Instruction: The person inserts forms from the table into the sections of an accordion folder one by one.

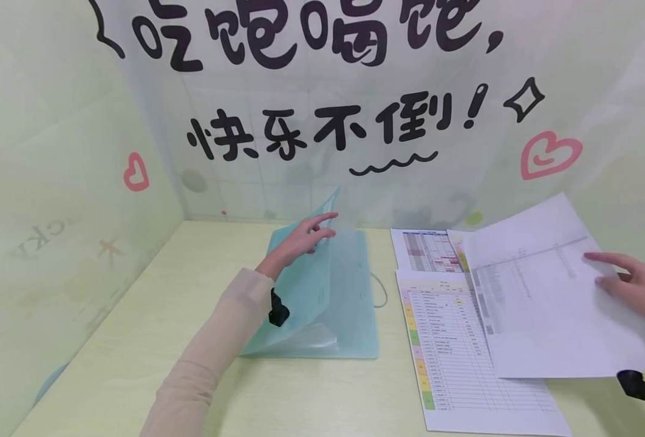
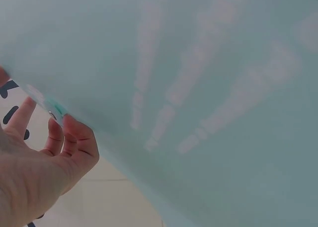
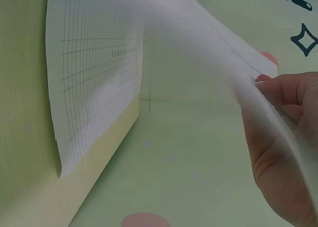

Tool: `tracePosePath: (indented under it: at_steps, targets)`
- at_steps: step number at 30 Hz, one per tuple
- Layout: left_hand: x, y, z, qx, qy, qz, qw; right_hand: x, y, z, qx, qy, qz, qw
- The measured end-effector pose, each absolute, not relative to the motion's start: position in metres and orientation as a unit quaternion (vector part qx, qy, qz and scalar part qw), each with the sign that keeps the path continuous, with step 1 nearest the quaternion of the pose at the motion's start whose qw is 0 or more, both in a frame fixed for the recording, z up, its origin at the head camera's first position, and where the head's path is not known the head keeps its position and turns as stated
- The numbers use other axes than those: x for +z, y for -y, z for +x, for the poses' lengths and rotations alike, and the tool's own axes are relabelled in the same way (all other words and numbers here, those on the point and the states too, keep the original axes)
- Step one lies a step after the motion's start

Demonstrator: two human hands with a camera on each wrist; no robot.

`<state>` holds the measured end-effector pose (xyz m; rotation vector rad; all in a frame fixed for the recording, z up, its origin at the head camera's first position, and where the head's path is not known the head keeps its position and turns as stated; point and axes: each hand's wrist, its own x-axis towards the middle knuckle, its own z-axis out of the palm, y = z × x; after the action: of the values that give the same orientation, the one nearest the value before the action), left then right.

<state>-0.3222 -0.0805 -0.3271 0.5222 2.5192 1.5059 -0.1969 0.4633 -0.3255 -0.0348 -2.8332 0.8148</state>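
Observation:
A translucent teal file folder (image 1: 355, 331) lies on the table, its cover (image 1: 296, 285) lifted toward the left. My left hand (image 1: 307, 235) pinches the edge of that cover; in the left wrist view the thumb and fingers of the left hand (image 2: 47, 162) close on the rim of the teal plastic (image 2: 198, 152). Off to the right, my right hand (image 1: 631, 285) grips a white sheet of paper (image 1: 552, 328) by its right edge. Faint print shows through the sheet. In the right wrist view, the right hand (image 3: 283, 122) pinches the tilted paper (image 3: 208, 43).
Below the raised sheet lies a printed table with coloured row labels (image 1: 453, 346). Another printed sheet (image 1: 426, 250) lies behind it. A thin elastic loop (image 1: 384, 291) sticks out from the folder's right side. Fabric walls with black lettering (image 1: 339, 124) enclose the pale wooden table (image 1: 322, 400).

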Motion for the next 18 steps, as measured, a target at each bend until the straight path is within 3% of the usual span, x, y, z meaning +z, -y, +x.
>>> tracePosePath:
  at_steps: [7,12,18]
  targets:
    - [-0.328,0.079,-0.321,0.500,-0.844,0.176,0.076,-0.321,-0.447,-0.195,0.394,0.908,-0.012,0.143]
    - [-0.329,0.080,-0.322,0.500,-0.843,0.182,0.072,-0.322,-0.431,-0.199,0.483,0.865,-0.025,0.131]
    - [-0.329,0.080,-0.321,0.502,-0.843,0.178,0.072,-0.327,-0.408,-0.206,0.468,0.878,-0.058,0.084]
